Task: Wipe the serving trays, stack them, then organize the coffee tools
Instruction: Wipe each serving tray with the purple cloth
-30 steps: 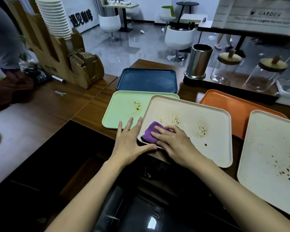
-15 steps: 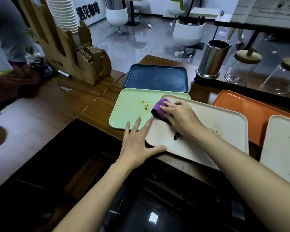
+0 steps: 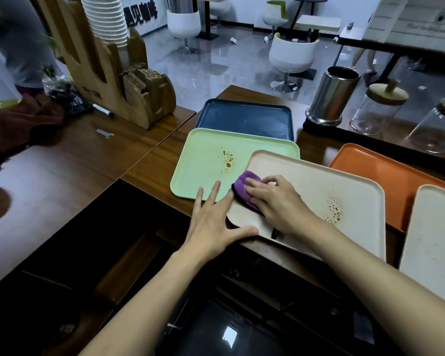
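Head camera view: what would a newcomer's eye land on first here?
The purple cloth stands out, held by the right hand on the left end of a beige tray, whose near corner the flat left hand steadies. Brown splatter marks that tray's right part, and more marks the green tray behind it, to the left.

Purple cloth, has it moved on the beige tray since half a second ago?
Yes. The purple cloth, under the right hand, slid toward the person along the left edge of the beige tray, away from the far corner beside the stained green tray.
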`<state>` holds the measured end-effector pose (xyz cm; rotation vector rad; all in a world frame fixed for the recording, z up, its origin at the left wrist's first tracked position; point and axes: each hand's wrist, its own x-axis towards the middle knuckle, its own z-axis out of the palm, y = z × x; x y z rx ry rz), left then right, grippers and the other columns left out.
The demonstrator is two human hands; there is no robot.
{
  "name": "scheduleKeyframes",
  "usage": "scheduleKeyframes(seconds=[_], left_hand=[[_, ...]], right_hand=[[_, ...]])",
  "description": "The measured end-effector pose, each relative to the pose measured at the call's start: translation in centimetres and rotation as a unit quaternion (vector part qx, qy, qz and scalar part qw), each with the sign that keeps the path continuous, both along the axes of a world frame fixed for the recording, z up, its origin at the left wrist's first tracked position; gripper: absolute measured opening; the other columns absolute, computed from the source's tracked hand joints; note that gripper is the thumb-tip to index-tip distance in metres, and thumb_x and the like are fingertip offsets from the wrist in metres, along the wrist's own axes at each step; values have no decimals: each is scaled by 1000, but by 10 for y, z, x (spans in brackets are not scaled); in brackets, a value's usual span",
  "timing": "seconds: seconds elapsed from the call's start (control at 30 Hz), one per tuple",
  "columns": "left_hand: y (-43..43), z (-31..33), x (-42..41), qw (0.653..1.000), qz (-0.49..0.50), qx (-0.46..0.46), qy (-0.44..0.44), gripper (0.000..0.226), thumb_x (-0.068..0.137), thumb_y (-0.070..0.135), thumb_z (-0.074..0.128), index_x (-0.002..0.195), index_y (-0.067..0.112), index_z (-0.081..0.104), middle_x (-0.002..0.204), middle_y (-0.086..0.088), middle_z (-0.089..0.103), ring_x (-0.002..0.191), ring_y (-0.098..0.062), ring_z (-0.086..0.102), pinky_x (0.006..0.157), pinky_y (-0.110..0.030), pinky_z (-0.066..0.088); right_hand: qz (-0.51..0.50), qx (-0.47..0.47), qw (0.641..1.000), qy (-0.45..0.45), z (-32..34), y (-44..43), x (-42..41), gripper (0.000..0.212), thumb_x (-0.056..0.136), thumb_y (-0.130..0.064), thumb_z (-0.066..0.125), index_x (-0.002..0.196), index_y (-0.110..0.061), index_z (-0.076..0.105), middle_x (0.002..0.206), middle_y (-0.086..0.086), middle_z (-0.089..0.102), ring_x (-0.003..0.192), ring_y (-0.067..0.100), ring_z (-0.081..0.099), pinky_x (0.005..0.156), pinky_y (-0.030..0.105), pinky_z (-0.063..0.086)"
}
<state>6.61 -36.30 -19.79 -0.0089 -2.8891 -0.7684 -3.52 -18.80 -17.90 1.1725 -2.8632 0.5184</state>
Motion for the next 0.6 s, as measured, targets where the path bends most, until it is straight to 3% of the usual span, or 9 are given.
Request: scheduleKeyframes(seconds=[0.17,0.27,0.47,0.6], left_hand=[[-2,-8,0,1000,0,-7,14,126,64,102,35,163,27,19,165,4,31,155,-1,-6,126,-47,-7],[0,-8,4,1000,-6,-12,16,123,66,98,40,162,26,17,164,6,33,150,5,-9,126,-48,-7],[0,-14,3,998,6,-45,44,110,76,91,43,162,26,22,160,5,42,153,0,0,127,-51,-3],[-1,-14,3,997,2,-54,53,102,80,87,43,158,22,34,156,4,48,156,-10,11,127,-52,-2]], right_hand=[[91,15,996,-18,-6,12,34,49,98,-52,29,134,-41,61,147,-20,51,122,24,45,104,35,39],[105,27,994,-11,-12,15,36,44,100,-52,32,138,-45,55,149,-21,48,125,23,45,104,40,41],[93,9,992,85,-9,19,25,43,99,-46,39,134,-36,62,143,-14,58,113,30,56,91,46,52],[56,-15,997,55,-3,22,4,36,102,-34,50,134,-28,64,141,-7,60,110,30,54,98,41,49]])
